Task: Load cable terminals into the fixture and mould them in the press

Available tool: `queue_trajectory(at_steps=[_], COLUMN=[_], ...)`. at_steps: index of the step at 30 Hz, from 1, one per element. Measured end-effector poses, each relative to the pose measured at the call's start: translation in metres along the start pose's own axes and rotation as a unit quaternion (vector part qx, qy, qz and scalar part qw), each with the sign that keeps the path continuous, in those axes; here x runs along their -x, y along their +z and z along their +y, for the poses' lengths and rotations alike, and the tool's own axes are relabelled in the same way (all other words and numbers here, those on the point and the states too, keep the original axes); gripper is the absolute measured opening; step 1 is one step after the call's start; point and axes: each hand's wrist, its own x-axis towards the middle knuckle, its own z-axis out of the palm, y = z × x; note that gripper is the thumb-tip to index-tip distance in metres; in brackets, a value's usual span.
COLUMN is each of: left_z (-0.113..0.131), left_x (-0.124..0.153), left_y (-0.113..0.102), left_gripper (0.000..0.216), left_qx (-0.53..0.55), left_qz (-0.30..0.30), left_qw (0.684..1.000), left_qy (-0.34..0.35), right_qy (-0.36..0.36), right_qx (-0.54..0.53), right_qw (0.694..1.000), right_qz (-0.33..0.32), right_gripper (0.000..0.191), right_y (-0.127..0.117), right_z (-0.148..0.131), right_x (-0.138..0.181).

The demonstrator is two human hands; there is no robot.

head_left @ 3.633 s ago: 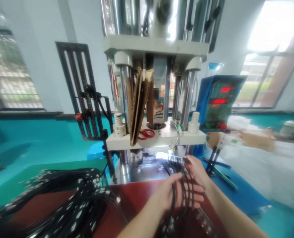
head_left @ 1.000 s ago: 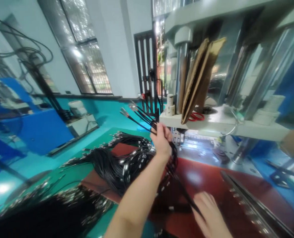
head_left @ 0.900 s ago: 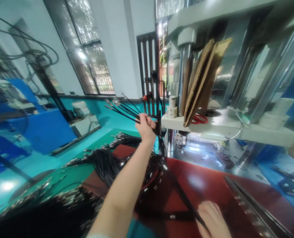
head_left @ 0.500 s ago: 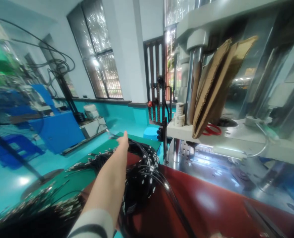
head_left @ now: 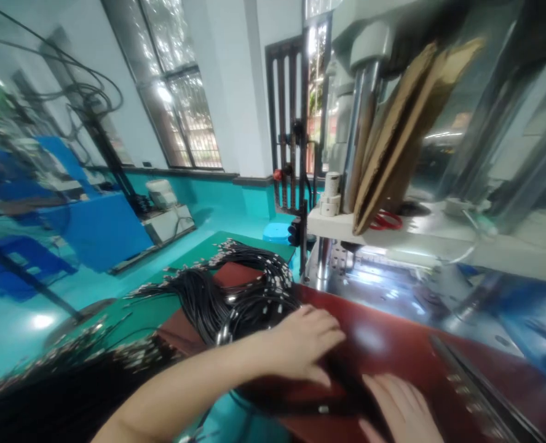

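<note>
My left hand [head_left: 307,341] reaches in from the left, palm down, over the near end of a looped bundle of black cables [head_left: 249,311] with small pale end pieces. Its fingers stretch to the right and its thumb stands apart. My right hand [head_left: 399,406] is at the lower edge of the view, fingers extended, thumb partly cut off. Between the two hands a dark, blurred run of cable [head_left: 347,375] crosses the red tabletop [head_left: 383,344]. Both hands are close to it; firm contact is hard to make out.
A large heap of black cables [head_left: 70,394] lies at lower left, near a green surface [head_left: 227,240]. On the right stands a press machine [head_left: 332,227] with folded cardboard [head_left: 393,141] and red-handled scissors [head_left: 386,220]. Long dark metal pieces [head_left: 480,387] lie at the table's right.
My left hand has come back from the far end of the cables to the near middle. My right hand has come into view from below. The camera has tilted down slightly.
</note>
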Motion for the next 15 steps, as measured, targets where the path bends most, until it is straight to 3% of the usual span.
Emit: queue_trajectory(at_steps=[1,3,6,9,11,15], left_z=[0.017,0.036,0.036,0.030,0.028,0.032], left_x=[-0.001,-0.002,-0.006,-0.012,-0.014,-0.014], left_y=[0.011,0.030,0.052,0.063,0.065,0.061], left_gripper=[0.064,0.063,0.046,0.019,0.006,0.006], left_qx=[-0.065,-0.138,-0.168,-0.183,-0.192,-0.205], left_qz=[-0.043,-0.070,-0.086,-0.110,-0.118,-0.120], left_qw=[0.996,0.987,0.981,0.975,0.972,0.968], left_qy=[0.035,0.051,0.044,0.056,0.069,0.079], right_qy=[0.019,0.080,0.201,0.290,0.325,0.384], right_qx=[0.011,0.041,0.077,0.049,0.024,0.007], right_qw=[1.000,0.994,0.966,0.923,0.897,0.860], right_qz=[-0.018,-0.061,-0.142,-0.247,-0.297,-0.337], right_gripper=[0.034,0.039,0.039,0.045,0.045,0.032], right_y=[-0.012,-0.038,-0.075,-0.096,-0.100,-0.105], right_z=[0.008,0.029,0.060,0.070,0.066,0.061], right_x=[0.008,0.034,0.082,0.113,0.112,0.082])
